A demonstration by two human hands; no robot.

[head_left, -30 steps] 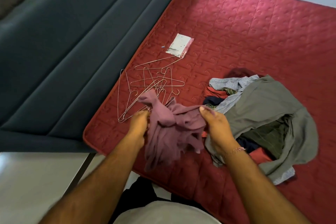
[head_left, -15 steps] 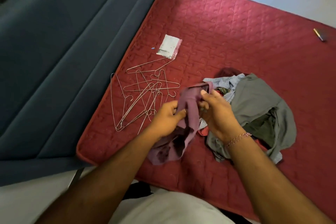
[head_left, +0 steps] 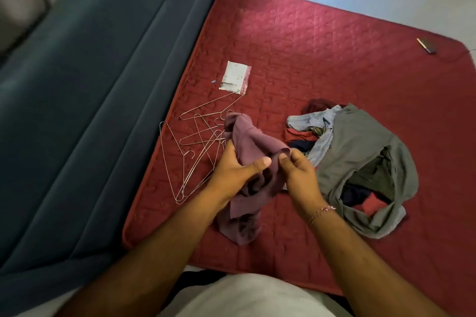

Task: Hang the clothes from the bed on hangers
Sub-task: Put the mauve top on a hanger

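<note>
Both hands hold a crumpled mauve knit garment point(head_left: 251, 147) above the near part of a red quilted mattress point(head_left: 309, 54). The left hand point(head_left: 235, 170) grips the cloth from the left, thumb laid across its front fold and fingers tucked behind. The right hand point(head_left: 298, 170) pinches the top edge of the same garment between thumb and curled fingers; a thin beaded bracelet point(head_left: 320, 212) sits on that wrist. The lower part of the garment hangs down and bunches on the mattress near its front edge.

Just left of the garment lies a loose tangle of thin silver wire hangers point(head_left: 190, 152), overlapping each other on the mattress. Beyond them rests a small white and pink plastic packet point(head_left: 235, 76); any print on it is too small to read. To the right sits a heap of clothes point(head_left: 360, 162), a large grey shirt on top with blue-checked, red and dark pieces under it. A small dark stick-shaped object point(head_left: 426, 45) lies near the far right corner. A blue-grey upholstered sofa point(head_left: 90, 110) runs along the mattress's left side.
</note>
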